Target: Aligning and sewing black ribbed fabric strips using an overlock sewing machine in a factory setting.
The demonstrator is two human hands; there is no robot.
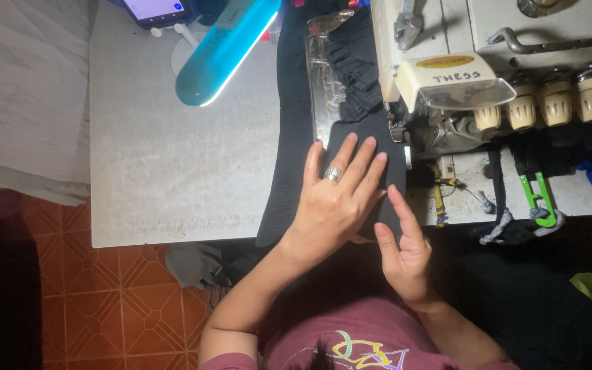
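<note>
Plainly, cloth: a piece of black fabric (351,130) is spread flat on the bed of a cream sewing machine (488,62), its far end gathered into ruffles beside the presser area, its near end hanging off the desk (173,171) edge toward the person's lap.
Left hand (337,199): laid open, palm down, fingers fanned on the fabric; a ring is worn on one finger. Nothing is gripped; the cloth is pressed flat.
Right hand (402,250): held open at the fabric's right edge near the desk front, forefinger stretched along the edge. Whether the edge is pinched underneath cannot be told.
Handling: the fabric is judged light, soft and limp, likely a little stretchy; it would be expected to slide and bunch easily, so it is best controlled by flat pressure from above and by a light pinch at the free edge, never by one corner alone.
Surroundings: thread tension knobs (556,103) are lined along the machine's front; a green thread snip (539,199) lies to the right; a blue lamp (224,51) is angled over the desk; a phone (155,10) sits at the far edge.
Floor: orange tiles (125,301) are seen at lower left.
</note>
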